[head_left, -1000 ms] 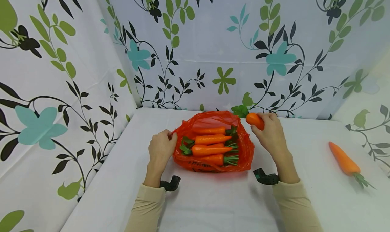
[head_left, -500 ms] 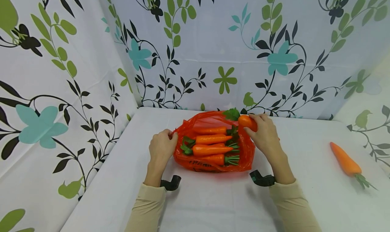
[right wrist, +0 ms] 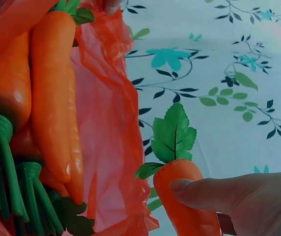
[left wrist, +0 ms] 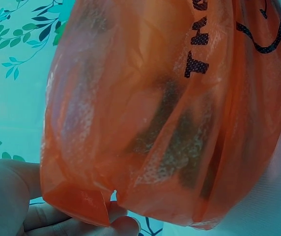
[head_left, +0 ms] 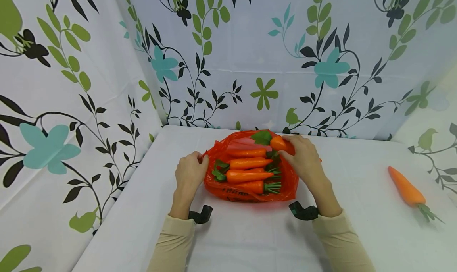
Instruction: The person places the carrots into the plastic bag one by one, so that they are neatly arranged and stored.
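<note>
A red plastic bag (head_left: 228, 194) lies on the white table with its mouth open, several orange carrots (head_left: 246, 163) with green tops inside. My left hand (head_left: 190, 170) pinches the bag's left edge; the left wrist view shows fingers (left wrist: 47, 216) at a corner of the film. In my right hand (head_left: 303, 157) is another carrot (head_left: 280, 143), gripped near its leafy end over the bag's back right rim. The right wrist view shows its leaf (right wrist: 174, 132) beside the bag's edge, the thumb (right wrist: 204, 189) lying along the carrot; its lower part is out of view.
A single carrot (head_left: 407, 186) with a green top lies on the table (head_left: 367, 168) at the far right. Behind the table hangs a white cloth (head_left: 228, 65) printed with leaves and flowers, and a similar cloth (head_left: 100, 153) hangs at the left.
My right hand has moved left with its carrot, from beside the bag to over its back right rim. The left hand has stayed at the bag's left edge.
</note>
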